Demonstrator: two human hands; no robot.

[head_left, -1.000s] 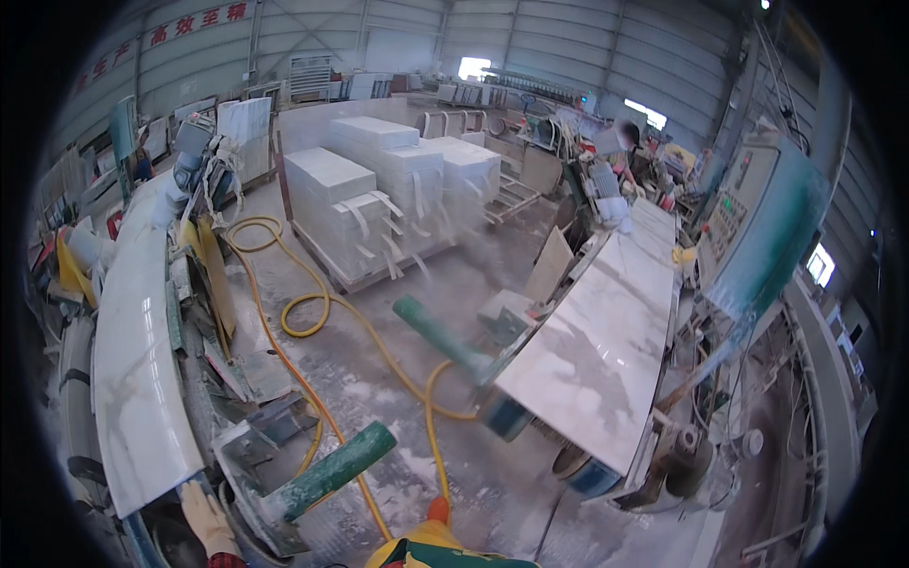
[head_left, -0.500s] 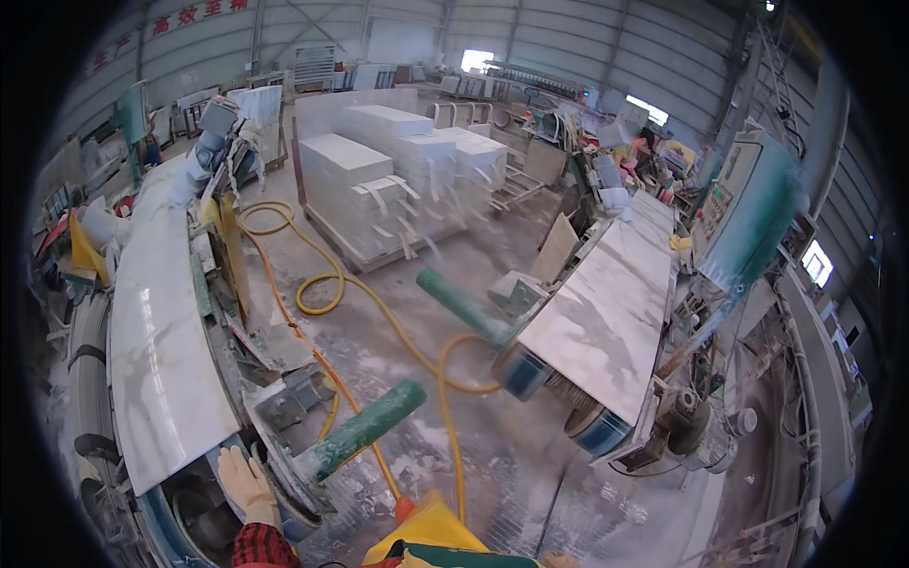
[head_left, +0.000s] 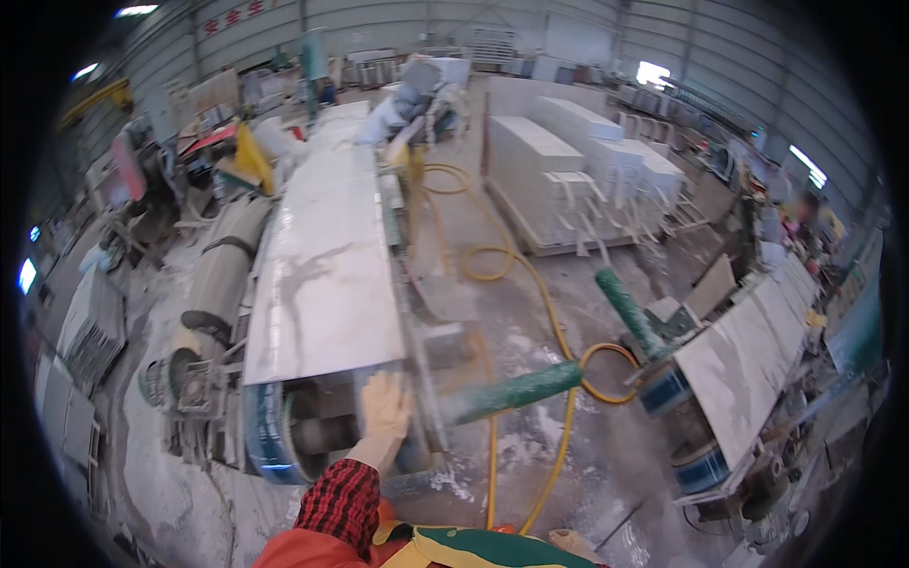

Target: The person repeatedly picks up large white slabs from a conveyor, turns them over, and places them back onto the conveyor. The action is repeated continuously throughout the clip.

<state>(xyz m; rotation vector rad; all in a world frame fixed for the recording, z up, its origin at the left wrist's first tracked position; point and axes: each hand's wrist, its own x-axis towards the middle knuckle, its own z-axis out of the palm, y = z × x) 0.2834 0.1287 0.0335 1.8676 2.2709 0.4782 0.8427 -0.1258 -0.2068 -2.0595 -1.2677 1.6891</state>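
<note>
My left hand (head_left: 386, 407), in a pale cream glove below a red-and-black checked sleeve, lies with its fingers stretched out on the blue end of a conveyor (head_left: 268, 431). Its fingertips are close to the near edge of a long white stone slab (head_left: 322, 312) with grey veins, which rests on that conveyor. A dark roller (head_left: 327, 428) shows just left of the hand. Of my right hand (head_left: 573, 543) only a pale bit appears at the lower edge, its fingers hidden.
A green roller (head_left: 516, 393) sticks out to the right of the conveyor. A yellow hose (head_left: 559, 445) loops across the wet floor. Beyond it stand stacked white blocks (head_left: 530, 180). A second conveyor carries another slab (head_left: 748, 355) at the right, with a person (head_left: 805, 213) farther back.
The view has swung left, so the left conveyor and its slab now sit nearer the middle. My left hand stays on the conveyor's end, and more of its sleeve shows.
</note>
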